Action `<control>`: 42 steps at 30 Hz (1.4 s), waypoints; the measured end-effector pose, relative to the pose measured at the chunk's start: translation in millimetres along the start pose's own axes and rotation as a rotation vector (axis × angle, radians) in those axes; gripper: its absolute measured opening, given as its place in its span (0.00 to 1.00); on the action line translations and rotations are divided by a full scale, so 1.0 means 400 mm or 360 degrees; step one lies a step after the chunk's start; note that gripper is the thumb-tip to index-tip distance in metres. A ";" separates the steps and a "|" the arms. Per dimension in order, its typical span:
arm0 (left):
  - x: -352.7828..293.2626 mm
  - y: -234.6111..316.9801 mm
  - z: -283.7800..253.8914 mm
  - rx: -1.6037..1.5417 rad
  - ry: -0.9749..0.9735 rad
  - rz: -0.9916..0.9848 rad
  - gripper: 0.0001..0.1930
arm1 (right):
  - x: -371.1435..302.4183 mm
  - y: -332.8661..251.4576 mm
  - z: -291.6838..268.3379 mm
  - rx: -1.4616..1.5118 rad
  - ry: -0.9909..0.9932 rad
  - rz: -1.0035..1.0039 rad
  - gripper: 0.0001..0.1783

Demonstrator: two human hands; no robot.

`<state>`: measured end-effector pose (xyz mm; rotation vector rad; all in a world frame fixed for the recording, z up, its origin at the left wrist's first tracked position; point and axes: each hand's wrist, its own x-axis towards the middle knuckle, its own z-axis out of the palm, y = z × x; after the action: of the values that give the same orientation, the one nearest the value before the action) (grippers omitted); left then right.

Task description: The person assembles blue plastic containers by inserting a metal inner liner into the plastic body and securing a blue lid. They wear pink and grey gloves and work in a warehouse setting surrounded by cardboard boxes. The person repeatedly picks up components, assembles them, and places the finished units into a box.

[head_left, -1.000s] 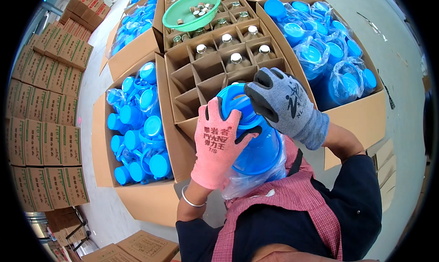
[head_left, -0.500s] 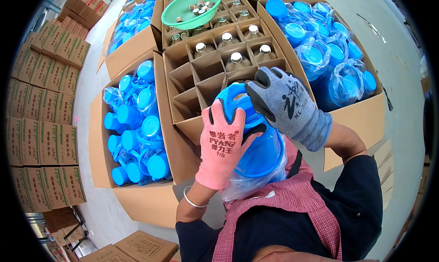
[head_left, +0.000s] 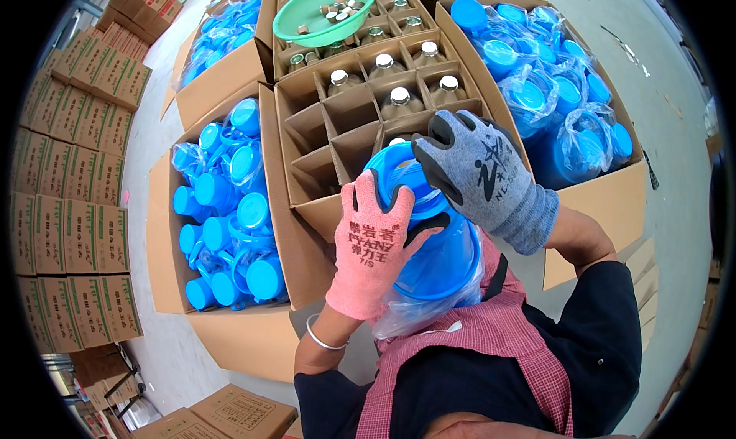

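Both my gloved hands are at a blue plastic container [head_left: 437, 266] held close against my apron. Its lower part sits in a clear plastic bag [head_left: 418, 316], and blue ring-shaped parts [head_left: 395, 163] show at its top. My left hand [head_left: 372, 247], in a pink glove, curls around the near left side with fingers over the rings. My right hand [head_left: 475, 170], in a grey-blue glove with dark fingertips, is closed on the top right edge. The right fingertips are partly hidden. Just beyond stands a divided carton [head_left: 314, 205] holding white-capped glass bottles [head_left: 400, 105].
Cartons of blue lidded jugs stand at the left [head_left: 310, 263] and the right [head_left: 606, 197]. A green basin [head_left: 307, 13] with small caps rests on bottles in a farther carton. Stacked cartons [head_left: 69, 232] line the far left. Closed cartons [head_left: 238, 412] lie at the lower left.
Both hands keep nearly the same hold, with the blue rings shifted slightly between them. The whole view has moved a little.
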<state>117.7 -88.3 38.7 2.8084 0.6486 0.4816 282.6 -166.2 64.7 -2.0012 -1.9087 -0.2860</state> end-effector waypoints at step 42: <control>0.079 0.028 -0.062 -0.0028 -0.0249 0.0951 0.21 | -0.140 0.057 -0.128 -0.0287 -0.0392 -0.0958 0.13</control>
<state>139.9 -80.6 73.0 2.9487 -0.2409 0.3485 306.5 -238.3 87.1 -1.5653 -2.7067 -0.3871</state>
